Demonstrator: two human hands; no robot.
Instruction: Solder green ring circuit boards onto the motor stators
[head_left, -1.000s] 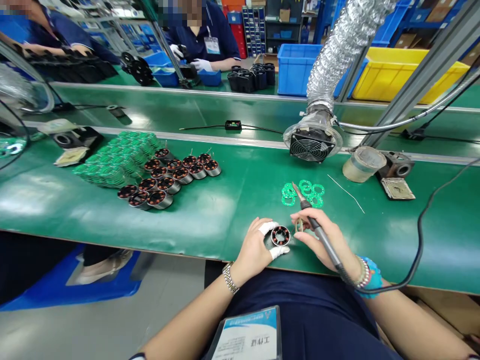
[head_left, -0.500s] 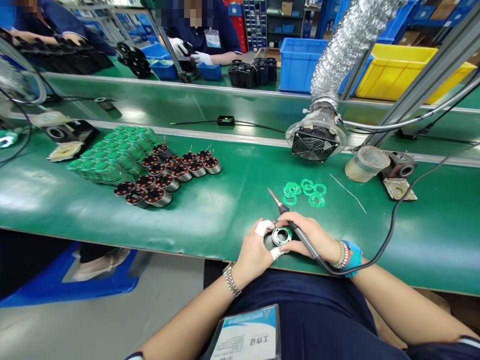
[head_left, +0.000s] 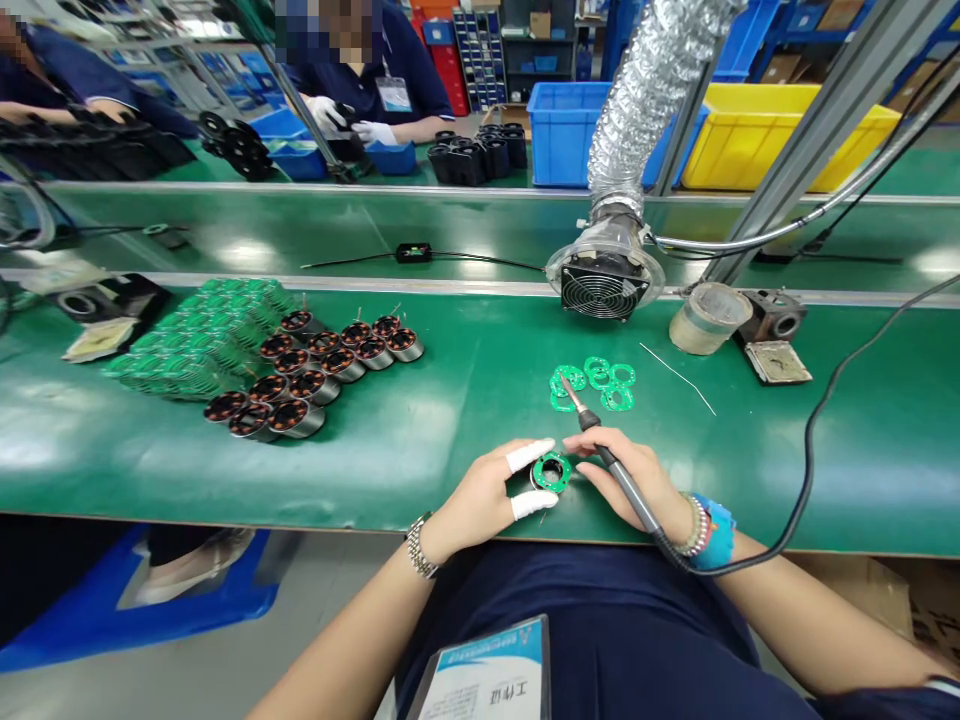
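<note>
A green ring-shaped circuit board [head_left: 551,471] sits on top of a small round motor part at the bench's near edge. My left hand [head_left: 484,492], thumb and forefinger wrapped in white tape or finger covers, grips that motor part from the left. My right hand [head_left: 634,476] carries a soldering iron [head_left: 624,482] lying across it, the tip pointing up and left, away from the board. The thumb and forefinger of that hand are spread close to the ring's right side. Just beyond the iron's tip lie several loose green ring boards [head_left: 617,397].
Copper-wound motor parts [head_left: 298,418] stand in rows at left, beside stacked green boards [head_left: 199,335]. A fume fan [head_left: 604,292] hangs ahead. Solder wire [head_left: 679,378], a tub [head_left: 709,320] and an iron stand [head_left: 776,335] are at right. A co-worker [head_left: 367,80] sits across the bench.
The green ring board now lies squarely over the motor part, where it was tilted at its right side. My right fingers have drawn back from it, and the left fingers have straightened.
</note>
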